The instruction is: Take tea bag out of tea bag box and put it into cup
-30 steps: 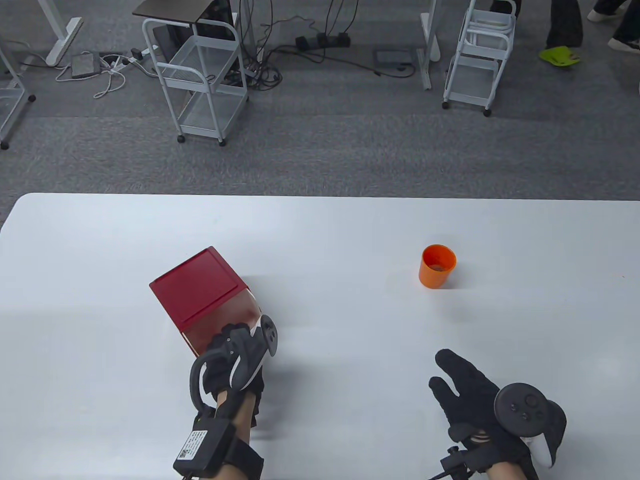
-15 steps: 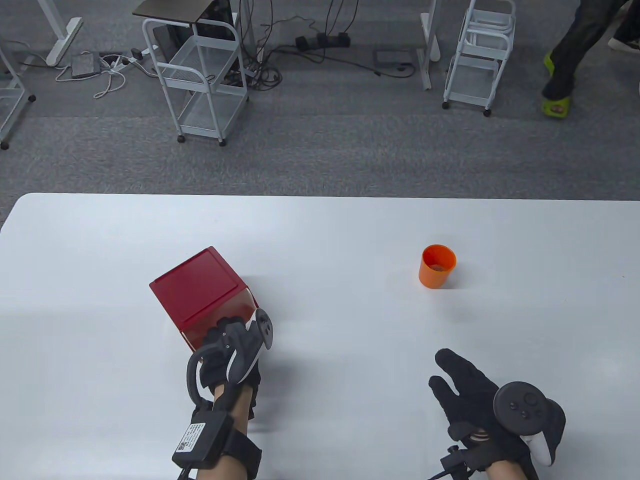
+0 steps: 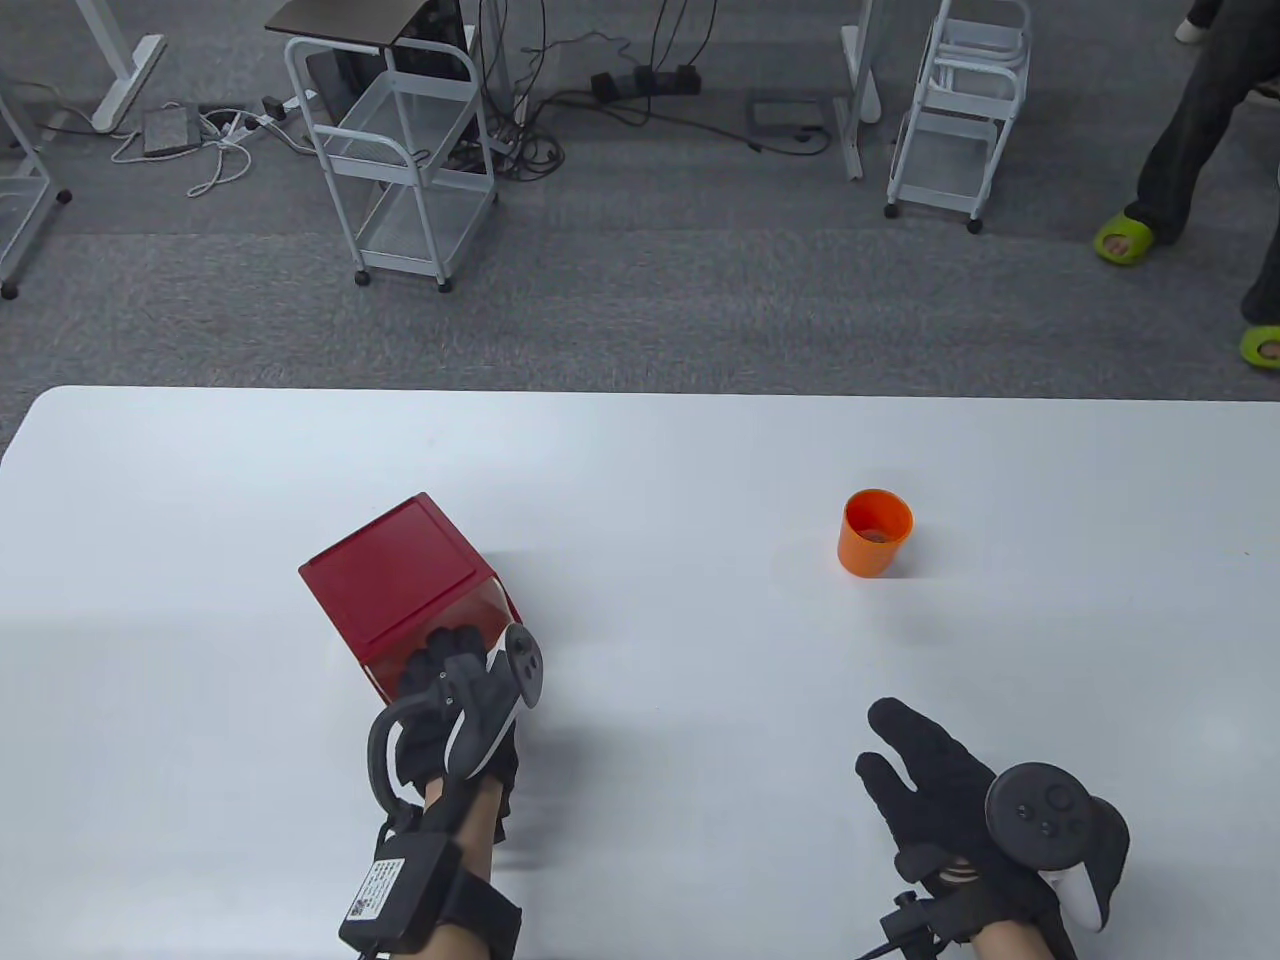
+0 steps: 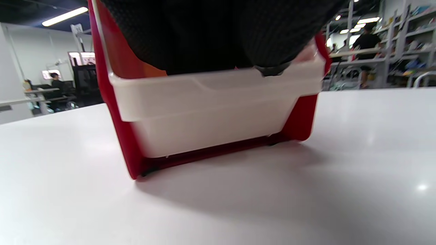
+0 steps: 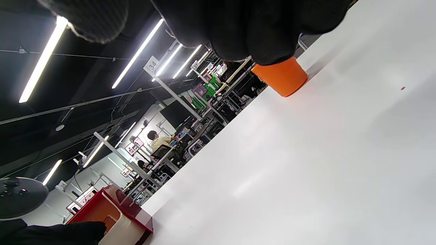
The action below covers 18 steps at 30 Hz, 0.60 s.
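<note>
Tea bag: hidden; none seen inside box (image 3: pixel 400 585).
Box: red, left of cup (image 3: pixel 876 532), white tray in front.
Cup: upright, brownish contents.
Left hand (image 3: pixel 455 705): fingers inside box; grip unclear.
Right hand (image 3: pixel 945 790): spread, holding nothing, nearer than cup.

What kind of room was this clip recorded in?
Probably an open-plan lab or office: a white work table on grey carpet, white wire trolleys, rows of desks with seated people and numbered station signs.
</note>
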Available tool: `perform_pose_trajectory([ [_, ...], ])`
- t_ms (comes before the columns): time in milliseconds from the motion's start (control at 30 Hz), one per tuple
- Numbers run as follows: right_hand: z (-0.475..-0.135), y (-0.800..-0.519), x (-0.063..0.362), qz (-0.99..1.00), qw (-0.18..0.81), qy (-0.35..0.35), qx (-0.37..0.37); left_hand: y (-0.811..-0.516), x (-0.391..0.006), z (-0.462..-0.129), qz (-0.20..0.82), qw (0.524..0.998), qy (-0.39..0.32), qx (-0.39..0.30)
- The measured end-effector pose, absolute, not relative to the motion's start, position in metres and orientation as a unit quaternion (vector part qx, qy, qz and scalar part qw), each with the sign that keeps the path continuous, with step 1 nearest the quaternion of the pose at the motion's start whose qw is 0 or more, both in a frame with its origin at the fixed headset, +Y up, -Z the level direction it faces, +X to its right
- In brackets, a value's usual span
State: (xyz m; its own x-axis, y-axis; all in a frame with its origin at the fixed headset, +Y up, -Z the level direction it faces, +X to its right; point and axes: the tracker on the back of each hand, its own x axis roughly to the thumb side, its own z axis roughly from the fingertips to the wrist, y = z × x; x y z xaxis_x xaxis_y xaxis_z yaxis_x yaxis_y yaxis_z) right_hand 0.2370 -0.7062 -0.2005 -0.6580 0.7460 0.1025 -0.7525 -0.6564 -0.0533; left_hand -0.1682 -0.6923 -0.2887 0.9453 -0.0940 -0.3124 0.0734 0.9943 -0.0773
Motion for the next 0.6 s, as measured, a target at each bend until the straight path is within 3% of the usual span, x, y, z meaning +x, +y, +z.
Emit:
perform_pose_trajectory([
  [333,-0.199,-0.706,0.232,0.910,0.410,-0.045,0.049,-0.652,-0.157,-0.249,0.174,0.984,0.040,0.013],
  [600,-0.197,-0.706,0.229,0.910,0.407,-0.046,0.057,-0.648,-0.147,-0.219,0.332,0.942,-0.040,0.011],
])
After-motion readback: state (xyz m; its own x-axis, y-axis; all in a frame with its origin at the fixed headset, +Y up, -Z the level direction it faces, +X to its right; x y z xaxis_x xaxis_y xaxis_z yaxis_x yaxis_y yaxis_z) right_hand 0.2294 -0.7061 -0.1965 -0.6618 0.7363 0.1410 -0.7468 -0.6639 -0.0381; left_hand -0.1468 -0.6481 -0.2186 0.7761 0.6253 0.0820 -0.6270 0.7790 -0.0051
